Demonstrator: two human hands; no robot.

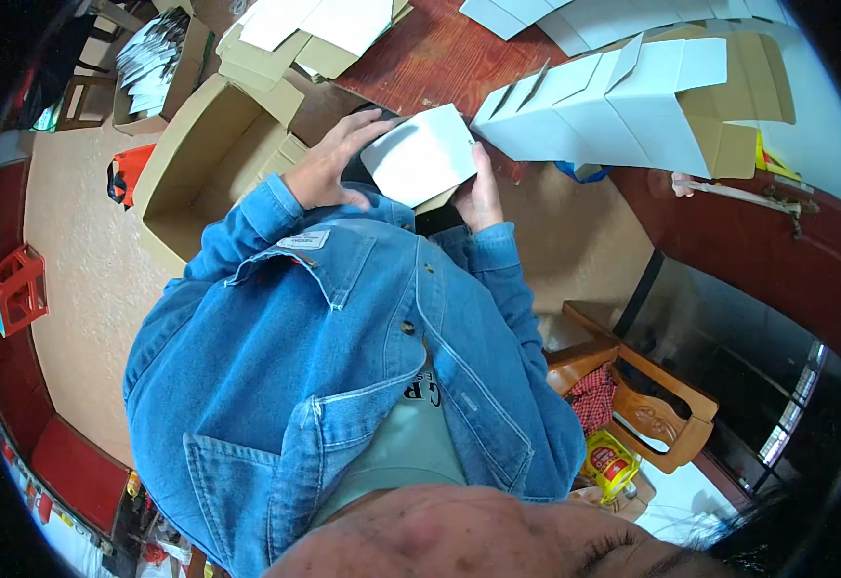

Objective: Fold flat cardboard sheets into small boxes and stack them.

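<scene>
A small white cardboard box (422, 154) is in front of my body, its flat white face up and a brown cardboard edge showing at its lower side. My right hand (481, 193) grips it at the right, thumb along the edge; the other fingers are mostly hidden. At the box's left, my left hand (332, 166) is open, fingers and thumb spread apart, and whether it touches the box I cannot tell. A large open brown carton (210, 159) stands on the floor just left of my left hand.
A reddish wooden table (420, 60) lies ahead, with a row of white folded boxes (594, 111) at right and white cardboard sheets (319, 24) at its left. Far left are a carton of stacked pieces (156, 67) and a red stool (21, 289). A wooden chair (666, 409) stands behind right.
</scene>
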